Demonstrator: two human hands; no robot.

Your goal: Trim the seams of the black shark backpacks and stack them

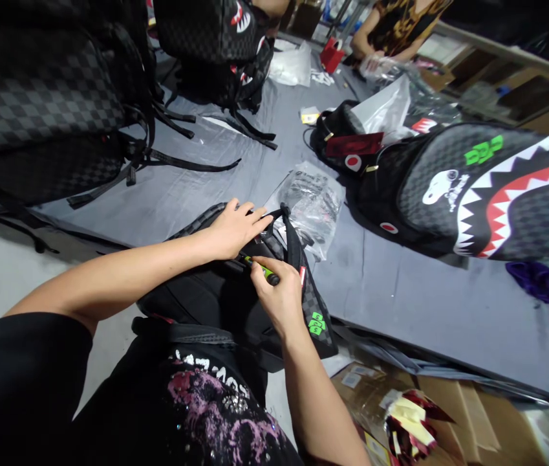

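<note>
A dark checkered backpack (pixel 191 285) lies across the table's near edge against my body, with a green print on its strap. My left hand (pixel 233 230) rests on the top of this backpack near the carry handle, fingers spread. In my right hand (pixel 281 291) is a small screwdriver (pixel 265 268) with a yellow-green and black handle. It points left toward the bag's upper edge, just below my left fingers. Its tip is hidden against the black fabric. A clear plastic bag (pixel 315 200) with dark contents lies just beyond the handle.
Checkered backpacks (pixel 36 110) are stacked at left, straps trailing over the grey table (pixel 390 310). A shark-mouth backpack (pixel 429 188) lies at right beside a purple cloth (pixel 533 279). Cardboard boxes (pixel 478 414) stand below the near edge. Another person (pixel 400 32) is across the table.
</note>
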